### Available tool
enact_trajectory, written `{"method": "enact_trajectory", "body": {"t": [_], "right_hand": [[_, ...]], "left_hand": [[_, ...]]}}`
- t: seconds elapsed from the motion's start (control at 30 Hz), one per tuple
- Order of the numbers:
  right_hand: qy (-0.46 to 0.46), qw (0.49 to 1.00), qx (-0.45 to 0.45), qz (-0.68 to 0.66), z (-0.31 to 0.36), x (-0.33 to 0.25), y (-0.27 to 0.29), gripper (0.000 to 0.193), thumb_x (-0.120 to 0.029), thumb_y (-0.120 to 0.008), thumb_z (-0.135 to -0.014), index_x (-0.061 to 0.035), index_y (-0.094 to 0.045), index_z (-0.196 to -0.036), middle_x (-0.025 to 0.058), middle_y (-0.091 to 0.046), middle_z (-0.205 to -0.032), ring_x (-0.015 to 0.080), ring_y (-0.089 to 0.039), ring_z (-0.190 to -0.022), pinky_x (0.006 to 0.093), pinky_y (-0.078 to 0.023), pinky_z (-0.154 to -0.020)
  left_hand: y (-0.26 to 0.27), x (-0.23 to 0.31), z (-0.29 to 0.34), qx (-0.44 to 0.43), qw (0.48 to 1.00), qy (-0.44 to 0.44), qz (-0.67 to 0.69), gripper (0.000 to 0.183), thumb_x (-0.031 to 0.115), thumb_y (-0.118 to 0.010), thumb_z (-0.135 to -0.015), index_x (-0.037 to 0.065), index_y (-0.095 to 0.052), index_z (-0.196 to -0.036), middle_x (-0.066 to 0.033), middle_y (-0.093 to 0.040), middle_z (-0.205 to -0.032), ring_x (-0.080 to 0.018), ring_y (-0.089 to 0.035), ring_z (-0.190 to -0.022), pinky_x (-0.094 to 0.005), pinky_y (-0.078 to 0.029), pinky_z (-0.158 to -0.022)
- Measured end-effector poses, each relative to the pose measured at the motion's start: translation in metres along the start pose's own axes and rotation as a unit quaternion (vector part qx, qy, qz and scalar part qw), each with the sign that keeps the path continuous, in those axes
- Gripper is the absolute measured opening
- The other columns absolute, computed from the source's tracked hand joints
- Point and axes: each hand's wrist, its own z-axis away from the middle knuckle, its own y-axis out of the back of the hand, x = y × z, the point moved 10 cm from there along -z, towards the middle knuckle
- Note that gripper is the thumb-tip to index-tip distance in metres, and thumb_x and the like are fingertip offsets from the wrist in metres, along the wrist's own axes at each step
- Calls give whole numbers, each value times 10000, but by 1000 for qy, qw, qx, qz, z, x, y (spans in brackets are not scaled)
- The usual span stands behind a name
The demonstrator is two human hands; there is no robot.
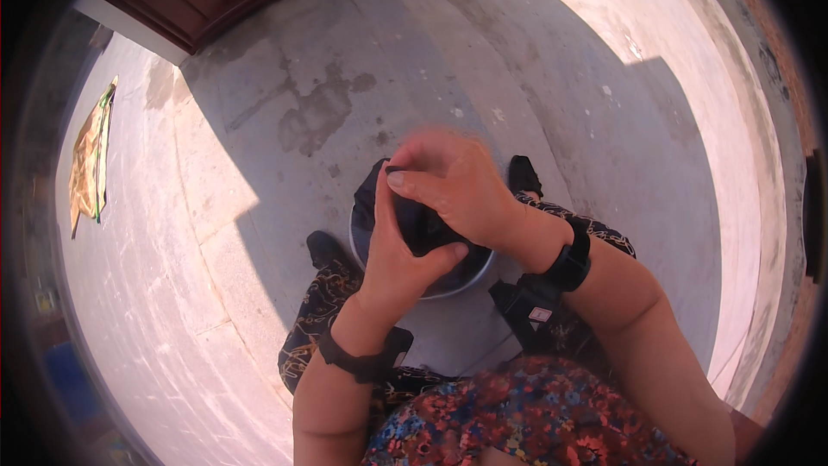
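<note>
We saw the left hand (pixel 398 250) with its thumb spread wide of its fingers, whose tips met the right hand (pixel 461 190); that one's thumb and blurred fingers closed around a small dark bit (pixel 393 170), though we could not tell whether they gripped it. Below, dark fabric (pixel 420 223) lay in a pale-rimmed basin (pixel 461 287) between two black shoes (pixel 523 176). Beyond stretched stained concrete ground (pixel 431 52).
</note>
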Motion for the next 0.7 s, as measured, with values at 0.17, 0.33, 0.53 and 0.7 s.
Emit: {"method": "enact_trajectory", "body": {"t": [0.17,0.33,0.53,0.7], "right_hand": [[1,995,-95,23,13,-4,-6,246,-36,-567,-816,-9,-615,-1056,133,-635,-1034,191,-594,-939,303,-463,-825],[463,777,-96,415,71,-64,-36,379,-119,-577,-816,-126,-545,-1193,143,-487,-1336,304,-469,-1206,426,-394,-942],[441,783,-100,427,72,-2,-49,277,-150,-566,-802,-73,-578,-1068,102,-607,-986,234,-603,-908,364,-473,-756],[157,861,-196,443,50,72,-52,144,-109,-576,-758,-12,-576,-864,137,-640,-774,319,-643,-693,410,-503,-589]], "left_hand": [[15,-46,17,39,970,236,34,334,-23,-662,-758,-1,-577,-1081,-58,-640,-969,-139,-616,-893,-262,-506,-772],[17,-44,25,5,928,305,214,371,-3,-625,-783,-6,-571,-1150,-83,-628,-1052,-162,-624,-942,-265,-529,-739],[-23,-54,29,-191,961,192,-57,386,38,-644,-724,22,-575,-1103,-47,-631,-1030,-216,-619,-952,-313,-511,-767],[-24,-78,36,-195,779,-4,-595,393,63,-615,-698,-28,-545,-1074,-145,-632,-725,-292,-638,-679,-379,-499,-616]]}}
